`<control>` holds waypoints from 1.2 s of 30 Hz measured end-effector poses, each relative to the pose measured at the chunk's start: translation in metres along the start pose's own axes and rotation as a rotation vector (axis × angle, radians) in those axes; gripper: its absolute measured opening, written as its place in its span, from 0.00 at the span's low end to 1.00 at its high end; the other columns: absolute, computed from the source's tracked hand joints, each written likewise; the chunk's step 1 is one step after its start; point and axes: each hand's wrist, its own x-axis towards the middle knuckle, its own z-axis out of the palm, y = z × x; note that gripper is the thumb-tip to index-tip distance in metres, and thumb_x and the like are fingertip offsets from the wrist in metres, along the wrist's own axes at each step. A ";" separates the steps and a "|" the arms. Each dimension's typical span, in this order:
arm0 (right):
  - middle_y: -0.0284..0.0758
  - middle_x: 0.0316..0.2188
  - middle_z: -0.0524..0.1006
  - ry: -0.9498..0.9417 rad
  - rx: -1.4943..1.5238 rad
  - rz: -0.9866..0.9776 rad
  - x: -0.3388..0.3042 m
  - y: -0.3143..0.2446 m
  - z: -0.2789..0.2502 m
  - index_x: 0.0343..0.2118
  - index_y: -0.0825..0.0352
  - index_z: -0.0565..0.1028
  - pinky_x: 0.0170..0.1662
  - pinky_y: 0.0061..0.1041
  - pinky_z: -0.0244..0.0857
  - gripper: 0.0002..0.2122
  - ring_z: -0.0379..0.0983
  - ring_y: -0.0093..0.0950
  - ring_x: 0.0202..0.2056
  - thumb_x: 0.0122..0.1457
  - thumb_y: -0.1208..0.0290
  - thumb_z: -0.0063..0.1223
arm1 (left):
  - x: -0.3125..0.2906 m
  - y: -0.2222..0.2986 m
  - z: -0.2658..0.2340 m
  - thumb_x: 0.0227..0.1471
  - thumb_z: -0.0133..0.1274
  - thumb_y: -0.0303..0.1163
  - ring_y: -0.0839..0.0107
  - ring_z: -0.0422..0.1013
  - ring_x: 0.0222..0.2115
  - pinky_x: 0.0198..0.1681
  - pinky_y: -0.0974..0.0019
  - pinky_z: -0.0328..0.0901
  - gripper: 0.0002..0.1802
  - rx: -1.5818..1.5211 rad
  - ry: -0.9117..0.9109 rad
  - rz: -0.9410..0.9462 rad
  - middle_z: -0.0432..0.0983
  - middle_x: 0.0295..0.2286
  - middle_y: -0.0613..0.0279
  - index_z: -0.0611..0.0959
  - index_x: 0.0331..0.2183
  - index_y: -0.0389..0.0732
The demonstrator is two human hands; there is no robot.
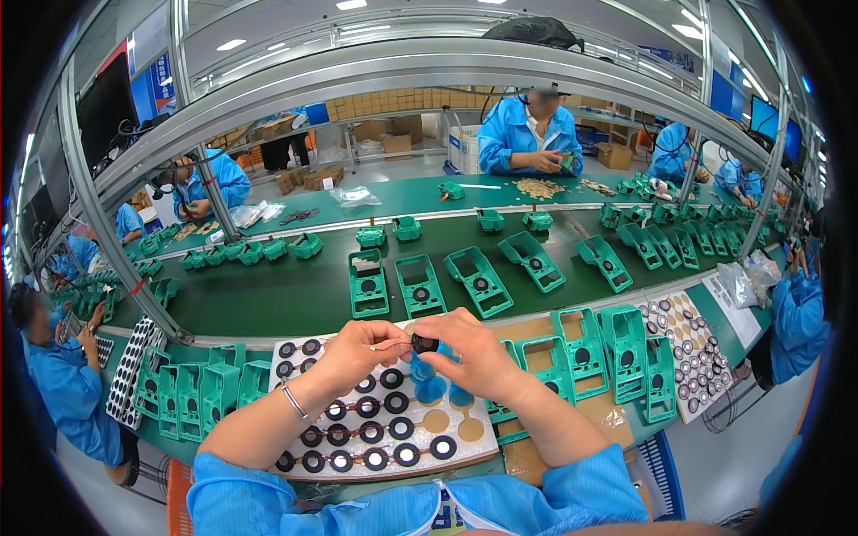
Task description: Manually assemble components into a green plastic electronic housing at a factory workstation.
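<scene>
In front of my chest, both hands work on a small round black speaker [424,343]. My right hand [472,354] is closed around the speaker, its fingers and thumb at the rim. My left hand [359,350] is closed in a pinch at the speaker's near left side, apparently on its thin wires, which the fingers partly hide. Beneath the hands lies a white foam tray [479,448] with rows of black ring-shaped speakers [369,406] and their red wires. Several round recesses on the tray's right side show blue or tan bottoms.
Green plastic housings [583,355] stand on both sides of the tray. More housings [480,284] lie on the green conveyor belt [331,279] ahead. A second foam tray [686,357] of round parts lies right. Co-workers [534,134] sit opposite and at both sides. A metal frame crosses overhead.
</scene>
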 end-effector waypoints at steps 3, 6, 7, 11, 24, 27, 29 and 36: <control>0.39 0.37 0.73 0.034 -0.012 -0.026 -0.001 0.002 0.004 0.40 0.67 0.71 0.41 0.30 0.65 0.16 0.68 0.38 0.38 0.45 0.77 0.57 | 0.003 -0.006 -0.003 0.49 0.54 0.27 0.81 0.65 0.24 0.29 0.77 0.60 0.06 -0.033 -0.009 0.005 0.74 0.24 0.62 0.78 0.28 0.34; 0.38 0.37 0.73 -0.014 0.222 0.131 -0.001 0.008 0.007 0.40 0.68 0.72 0.42 0.28 0.65 0.15 0.70 0.34 0.38 0.48 0.76 0.57 | 0.006 -0.009 -0.007 0.48 0.53 0.26 0.81 0.65 0.24 0.29 0.78 0.60 0.05 -0.225 -0.056 -0.078 0.74 0.24 0.63 0.78 0.28 0.35; 0.37 0.37 0.73 0.019 0.406 0.234 -0.001 0.012 0.009 0.41 0.68 0.72 0.42 0.25 0.65 0.14 0.70 0.30 0.38 0.49 0.76 0.56 | 0.007 -0.011 -0.009 0.48 0.53 0.26 0.81 0.65 0.24 0.29 0.78 0.60 0.05 -0.229 -0.056 -0.085 0.74 0.24 0.63 0.78 0.28 0.35; 0.33 0.37 0.73 0.349 0.584 0.375 0.005 0.025 -0.008 0.45 0.68 0.70 0.42 0.19 0.65 0.14 0.70 0.21 0.39 0.55 0.75 0.51 | 0.014 -0.028 -0.019 0.48 0.51 0.26 0.80 0.67 0.24 0.29 0.76 0.61 0.05 0.114 -0.023 -0.054 0.73 0.23 0.65 0.78 0.26 0.34; 0.36 0.41 0.71 0.281 0.830 0.440 0.008 0.024 -0.019 0.48 0.71 0.67 0.42 0.23 0.66 0.17 0.70 0.23 0.38 0.55 0.74 0.49 | 0.040 -0.035 -0.010 0.42 0.53 0.30 0.60 0.66 0.27 0.34 0.60 0.62 0.05 1.353 -0.044 0.496 0.70 0.21 0.59 0.81 0.22 0.40; 0.36 0.40 0.70 0.284 0.832 0.443 0.006 0.023 -0.024 0.49 0.71 0.66 0.42 0.23 0.66 0.18 0.69 0.23 0.38 0.55 0.75 0.49 | 0.050 -0.024 -0.016 0.41 0.54 0.32 0.59 0.68 0.29 0.35 0.59 0.63 0.06 1.237 -0.035 0.414 0.71 0.22 0.58 0.81 0.22 0.40; 0.36 0.40 0.70 0.328 0.845 0.437 0.008 0.021 -0.024 0.49 0.71 0.66 0.41 0.23 0.67 0.18 0.69 0.23 0.38 0.55 0.74 0.49 | 0.066 -0.023 -0.031 0.41 0.55 0.32 0.58 0.68 0.28 0.33 0.60 0.64 0.07 1.174 0.086 0.388 0.72 0.23 0.57 0.80 0.22 0.39; 0.34 0.38 0.71 0.508 0.796 0.390 0.005 0.022 -0.020 0.47 0.71 0.65 0.37 0.19 0.66 0.16 0.68 0.18 0.33 0.57 0.72 0.48 | 0.166 -0.068 -0.087 0.41 0.56 0.32 0.67 0.68 0.22 0.28 0.65 0.64 0.10 0.703 0.272 -0.045 0.72 0.20 0.56 0.78 0.22 0.33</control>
